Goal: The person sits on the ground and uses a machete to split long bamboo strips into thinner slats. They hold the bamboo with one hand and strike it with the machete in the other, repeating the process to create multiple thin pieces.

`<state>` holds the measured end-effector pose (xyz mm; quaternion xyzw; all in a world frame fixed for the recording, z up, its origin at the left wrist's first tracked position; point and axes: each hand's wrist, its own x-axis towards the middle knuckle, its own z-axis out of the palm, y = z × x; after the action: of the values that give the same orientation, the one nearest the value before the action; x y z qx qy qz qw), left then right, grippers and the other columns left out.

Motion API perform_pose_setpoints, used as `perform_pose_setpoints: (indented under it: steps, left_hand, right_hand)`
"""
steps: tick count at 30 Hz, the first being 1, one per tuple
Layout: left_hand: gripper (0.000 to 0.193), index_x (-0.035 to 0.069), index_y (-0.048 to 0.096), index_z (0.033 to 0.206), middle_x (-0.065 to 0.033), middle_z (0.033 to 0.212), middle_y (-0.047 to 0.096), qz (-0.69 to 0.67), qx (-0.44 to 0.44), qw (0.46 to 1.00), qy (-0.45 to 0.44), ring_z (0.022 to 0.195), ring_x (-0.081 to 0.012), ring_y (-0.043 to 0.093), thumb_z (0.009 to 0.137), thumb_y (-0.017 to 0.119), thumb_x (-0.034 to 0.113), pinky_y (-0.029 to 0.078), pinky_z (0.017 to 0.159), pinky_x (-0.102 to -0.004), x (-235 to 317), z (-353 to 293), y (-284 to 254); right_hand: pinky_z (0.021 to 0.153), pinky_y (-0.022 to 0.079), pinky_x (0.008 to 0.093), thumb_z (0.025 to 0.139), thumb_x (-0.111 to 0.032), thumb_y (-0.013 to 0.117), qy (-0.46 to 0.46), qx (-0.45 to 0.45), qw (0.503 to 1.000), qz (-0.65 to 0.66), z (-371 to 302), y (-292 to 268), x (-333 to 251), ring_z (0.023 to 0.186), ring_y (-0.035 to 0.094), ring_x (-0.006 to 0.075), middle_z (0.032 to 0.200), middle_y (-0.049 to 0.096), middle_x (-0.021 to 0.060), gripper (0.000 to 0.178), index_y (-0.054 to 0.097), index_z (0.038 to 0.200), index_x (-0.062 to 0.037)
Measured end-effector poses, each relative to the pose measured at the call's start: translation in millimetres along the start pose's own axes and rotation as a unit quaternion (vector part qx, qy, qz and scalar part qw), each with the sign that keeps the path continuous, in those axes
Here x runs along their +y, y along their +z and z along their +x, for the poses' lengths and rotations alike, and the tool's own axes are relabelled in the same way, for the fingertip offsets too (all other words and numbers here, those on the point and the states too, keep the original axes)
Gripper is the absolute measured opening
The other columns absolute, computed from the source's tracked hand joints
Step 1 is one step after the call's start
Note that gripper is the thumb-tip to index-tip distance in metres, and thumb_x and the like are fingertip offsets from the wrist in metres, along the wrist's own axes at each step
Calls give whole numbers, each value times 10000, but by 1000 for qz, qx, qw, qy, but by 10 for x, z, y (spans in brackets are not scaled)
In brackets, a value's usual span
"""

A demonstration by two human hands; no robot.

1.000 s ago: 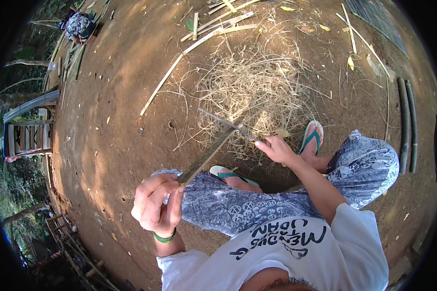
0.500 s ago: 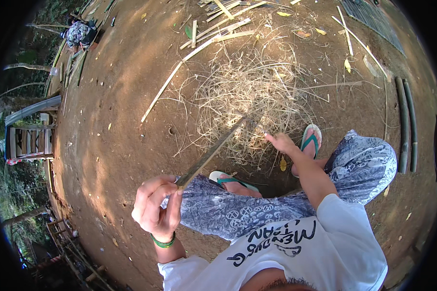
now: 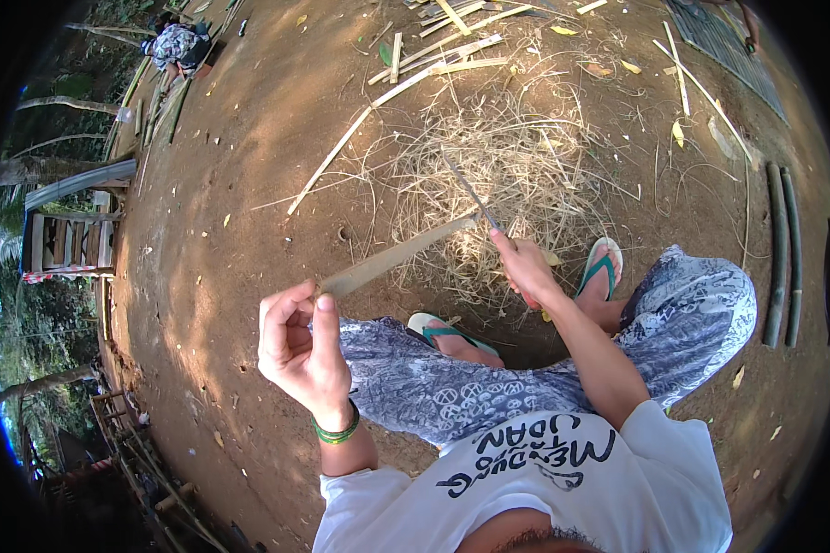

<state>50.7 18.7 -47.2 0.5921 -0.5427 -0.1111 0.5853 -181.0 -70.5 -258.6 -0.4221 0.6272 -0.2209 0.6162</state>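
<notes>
Between the thumb and fingers of my left hand [image 3: 304,346], closed in a pinch, is the near end of a long flat bamboo strip [image 3: 392,258]. The strip slants away to the right, its broad greyish face showing. My right hand [image 3: 526,267] is wrapped round the red handle of a knife [image 3: 470,192], whose thin dark blade points forward and left. The strip's far end meets the blade close to the handle in this view; whether they touch I cannot tell. Beneath both lies a heap of pale, curly bamboo shavings [image 3: 526,166] on the ground.
Split bamboo pieces [image 3: 443,60] lie beyond the heap. Two dark poles [image 3: 784,258] and a corrugated sheet [image 3: 724,51] are at the right. My sandalled feet [image 3: 599,267] stand near the shavings. Another person [image 3: 177,46] crouches at the far left, near a wooden structure [image 3: 69,244].
The bamboo strip has been turned, from a narrow dark edge to its broad face. My right hand has swung the knife up, so its blade now points forward and left. The view has shifted slightly.
</notes>
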Motion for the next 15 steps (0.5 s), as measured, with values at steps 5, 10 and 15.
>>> perform_pose_setpoints:
  steps: [5,10,15]
  left_hand:
    - [204,-34,621,1060,-107,1065,627,-172,14,979,-104,861,-116,620,867,652,-93,555,727,-263,133,-54,43]
    - [239,-33,602,1120,-117,1096,613,-279,-54,939,-195,937,-154,638,882,576,-41,616,803,-375,264,-128,-27]
    - [236,-38,640,1080,-107,1120,598,-282,-66,939,-186,922,-133,630,861,619,-123,613,811,-328,453,-220,7]
  right_hand:
    - [374,350,287,1017,-528,483,-65,-33,994,75,-688,38,-439,380,456,109,489,450,7,580,474,670,-64]
    - [391,338,237,1050,-450,463,-169,-100,978,67,-1537,-78,-764,408,439,67,523,457,-6,505,512,765,-37]
    - [426,348,309,973,-362,636,-258,-143,954,46,-2019,-135,-976,403,466,111,452,460,54,428,617,866,52]
